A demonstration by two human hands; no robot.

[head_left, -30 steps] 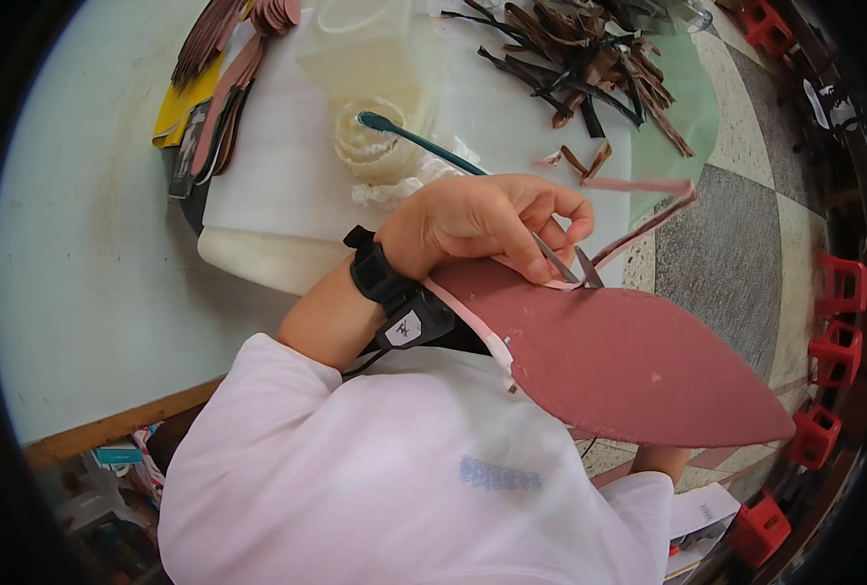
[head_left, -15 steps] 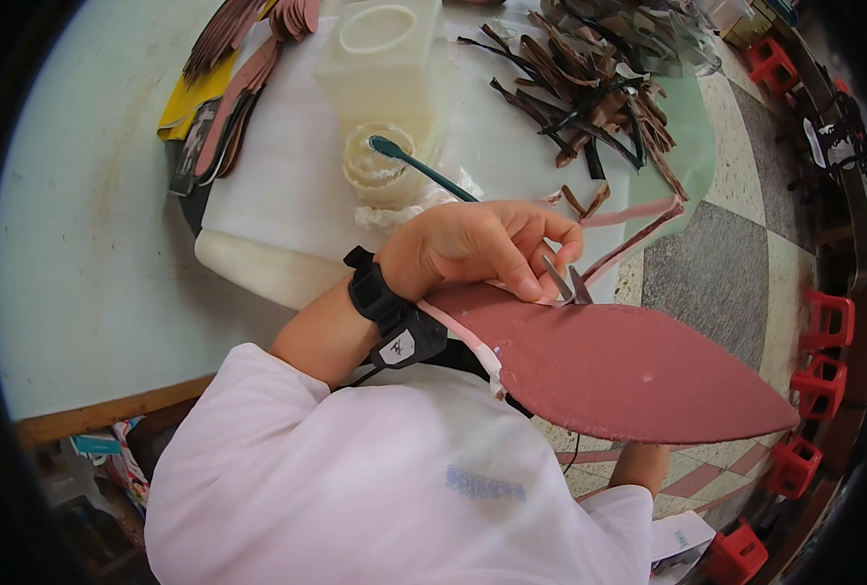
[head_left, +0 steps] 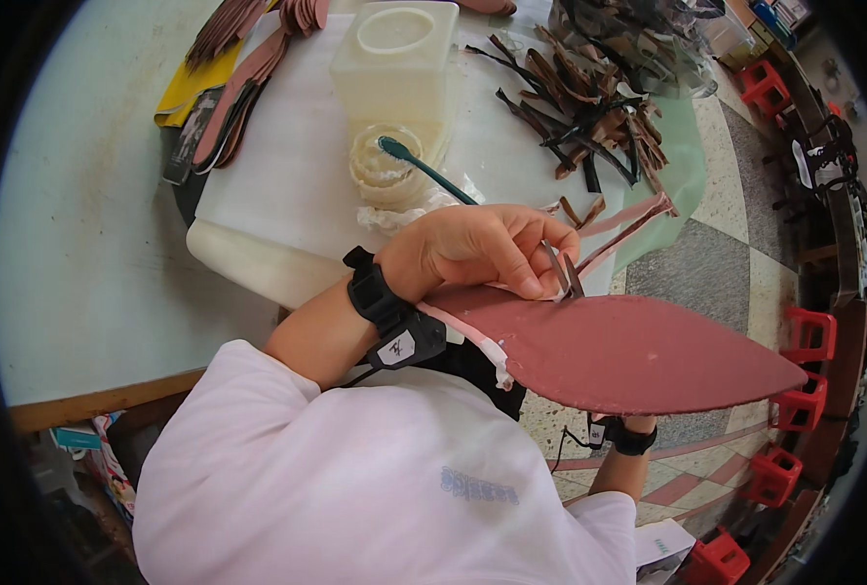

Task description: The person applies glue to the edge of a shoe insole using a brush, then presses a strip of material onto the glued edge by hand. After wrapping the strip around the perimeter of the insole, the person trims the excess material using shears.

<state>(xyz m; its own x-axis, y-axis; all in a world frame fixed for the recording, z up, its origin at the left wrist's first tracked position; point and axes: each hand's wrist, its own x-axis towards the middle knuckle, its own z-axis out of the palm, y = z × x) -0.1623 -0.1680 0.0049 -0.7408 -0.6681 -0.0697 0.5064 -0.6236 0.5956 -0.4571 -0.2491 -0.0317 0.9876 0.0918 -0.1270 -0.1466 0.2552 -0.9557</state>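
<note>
My left hand is closed in a pinch at the upper edge of a reddish-brown, pointed shoe insole. A thin pink leather strip runs along the insole's edge to the pinching fingers. Beyond them a trimmed length of strip sticks out to the right. Two scissor blades stick up, parted, over that edge, right beside my left thumb. Of my right arm only the forearm and the strapped wrist show below the insole. The insole hides my right hand and the scissor handles.
On the table, a square translucent plastic container stands behind a glue-crusted pot with a green-handled brush across it. Leather offcuts are heaped at the far right. Stacked insoles lie far left. Red stools stand on the floor.
The insole has tilted, its pointed end rising a little, and the strapped right wrist has come into sight below it. The parted blades have shifted slightly by the left thumb. The left pinch remains.
</note>
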